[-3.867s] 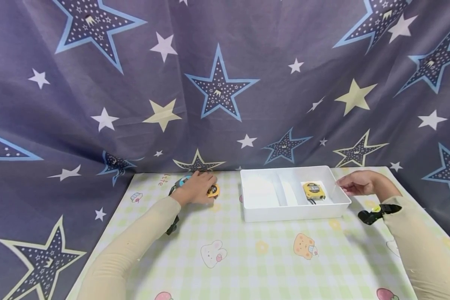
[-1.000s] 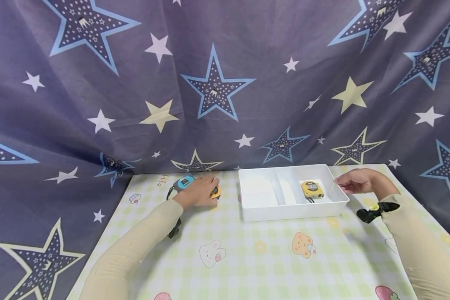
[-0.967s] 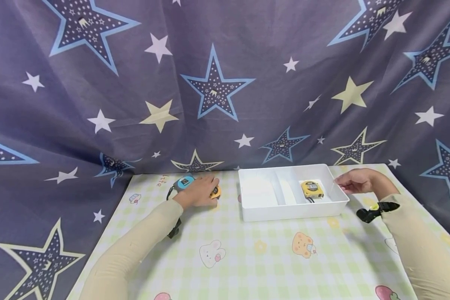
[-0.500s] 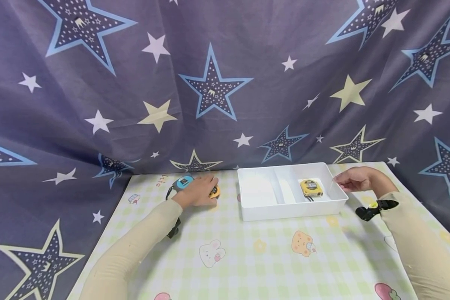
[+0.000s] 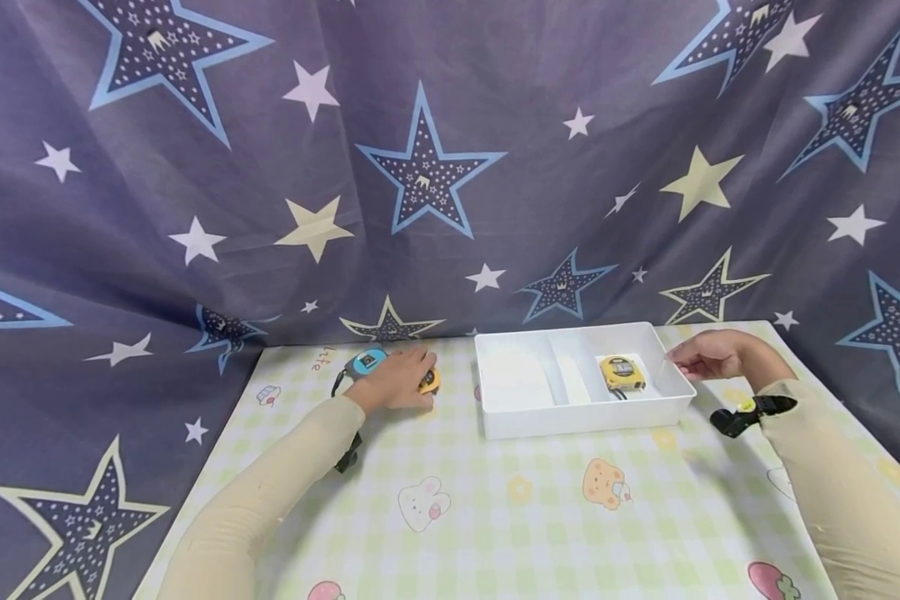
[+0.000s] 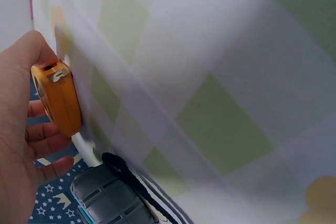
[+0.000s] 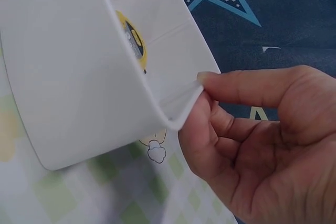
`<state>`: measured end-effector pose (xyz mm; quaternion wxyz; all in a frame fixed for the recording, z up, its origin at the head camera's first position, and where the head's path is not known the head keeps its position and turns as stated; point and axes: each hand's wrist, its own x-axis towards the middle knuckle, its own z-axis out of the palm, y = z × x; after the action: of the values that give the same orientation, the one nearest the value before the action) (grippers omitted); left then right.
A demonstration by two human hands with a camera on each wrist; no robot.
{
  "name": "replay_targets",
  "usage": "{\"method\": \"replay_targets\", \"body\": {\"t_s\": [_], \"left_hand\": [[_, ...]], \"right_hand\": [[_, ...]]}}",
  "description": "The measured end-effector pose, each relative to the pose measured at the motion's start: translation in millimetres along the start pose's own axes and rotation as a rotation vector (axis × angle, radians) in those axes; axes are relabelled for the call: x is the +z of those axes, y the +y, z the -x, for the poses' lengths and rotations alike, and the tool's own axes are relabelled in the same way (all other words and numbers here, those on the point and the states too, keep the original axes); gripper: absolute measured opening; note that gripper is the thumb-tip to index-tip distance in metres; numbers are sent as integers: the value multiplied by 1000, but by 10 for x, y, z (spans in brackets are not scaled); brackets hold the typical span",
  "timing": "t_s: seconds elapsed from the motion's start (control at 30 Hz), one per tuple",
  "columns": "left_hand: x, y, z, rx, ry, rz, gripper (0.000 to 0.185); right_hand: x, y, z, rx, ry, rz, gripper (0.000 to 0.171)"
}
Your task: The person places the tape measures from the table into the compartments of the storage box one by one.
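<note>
My left hand (image 5: 393, 382) grips an orange tape measure (image 6: 63, 100) at the back left of the table. In the left wrist view the thumb is at its upper end and fingers lie along its far side; it sits at the tabletop. Beside that hand lies a blue and grey tape measure (image 5: 366, 360) with a black strap, partly covered by the hand. My right hand (image 7: 262, 145) pinches the right wall of a white divided tray (image 5: 570, 422) between thumb and fingers. A yellow tape measure (image 5: 622, 373) lies in the tray's right compartment.
A pale green checked cloth (image 5: 487, 533) with cartoon prints covers the table. Directly behind it hangs a dark star-patterned curtain (image 5: 525, 100). A curved divider (image 5: 566, 367) splits the tray inside. Black straps with small devices are on both wrists.
Since the oldest frame my left hand has shifted slightly right, showing more of the blue tape measure. The right hand keeps its pinch on the tray. The head view has drifted a little.
</note>
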<state>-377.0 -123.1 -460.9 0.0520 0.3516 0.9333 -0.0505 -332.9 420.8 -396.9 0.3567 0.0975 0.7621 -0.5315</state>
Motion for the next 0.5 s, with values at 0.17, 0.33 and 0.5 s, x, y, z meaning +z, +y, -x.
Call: {"method": "replay_targets", "body": {"t_s": [0.17, 0.33, 0.5], "left_hand": [[-15, 4, -5, 2, 11, 7, 67], [-22, 4, -2, 2, 15, 11, 61], [6, 0, -2, 12, 24, 7, 58]], "right_hand": [[24, -62, 20, -8, 35, 61, 24], [44, -109, 25, -7, 48, 103, 23], [36, -78, 20, 14, 59, 88, 20]]}}
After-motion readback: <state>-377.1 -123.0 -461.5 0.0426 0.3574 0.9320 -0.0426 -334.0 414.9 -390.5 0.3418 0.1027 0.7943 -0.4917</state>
